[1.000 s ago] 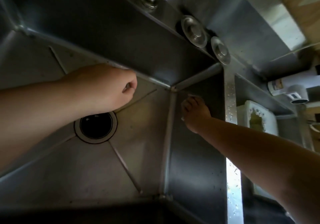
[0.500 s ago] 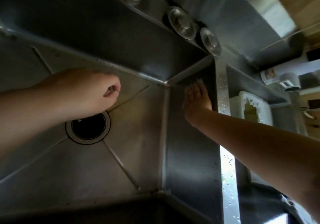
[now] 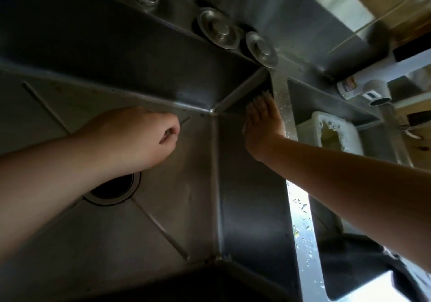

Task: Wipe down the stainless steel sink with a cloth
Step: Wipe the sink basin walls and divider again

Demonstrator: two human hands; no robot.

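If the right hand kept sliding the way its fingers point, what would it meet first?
The right hand lies flat on the sink's right wall, fingers pointing up toward the far corner. It would probably first meet the dark patch at its fingertips, then the wet rim; depth is unclear.

Dim, shadowed sink (image 3: 163, 208) — glare on its divider (wide-angle bending) — soft focus

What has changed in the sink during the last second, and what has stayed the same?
The right hand opened from curled to flat and slid up the sink's right wall toward the rim. The left hand stayed loosely fisted above the drain. No cloth is visible in any frame.
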